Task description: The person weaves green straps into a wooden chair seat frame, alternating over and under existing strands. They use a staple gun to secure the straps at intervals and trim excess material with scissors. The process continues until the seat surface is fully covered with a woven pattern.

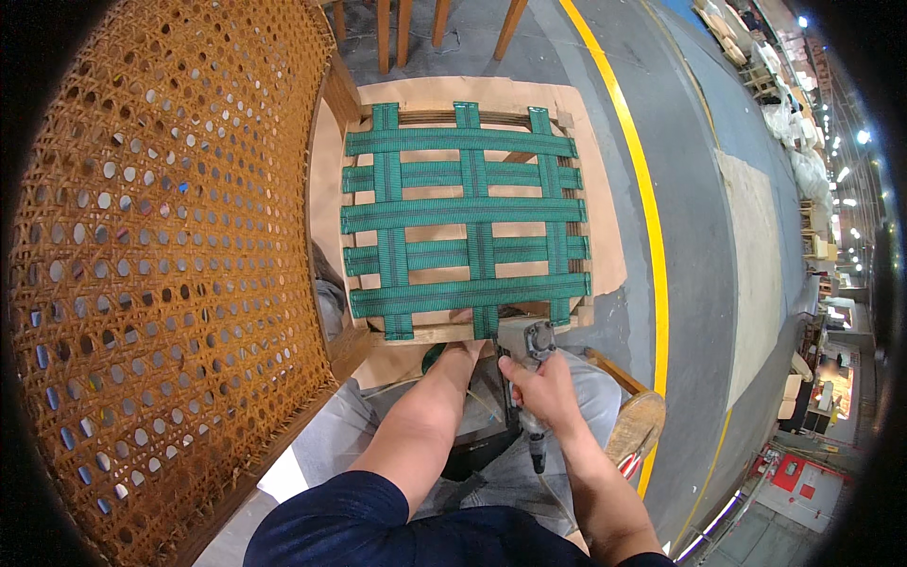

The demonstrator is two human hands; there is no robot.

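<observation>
A wooden chair seat frame [444, 333] lies in front of me, woven with green webbing straps [463, 215]. My right hand [540, 389] grips a pneumatic staple gun [525, 346], whose nose sits at the near rail beside the middle strap's end. My left hand [465, 350] presses on the near rail at that strap end, its fingers mostly hidden under the frame edge and the gun. The chair's cane-woven back [161, 255] rises at my left.
Brown cardboard [605, 236] lies under the seat on the grey floor. A yellow floor line [647, 236] runs along the right. Wooden chair legs [406, 28] stand beyond. A round wooden stool [635, 425] sits at my right knee. Stacked goods line the far right.
</observation>
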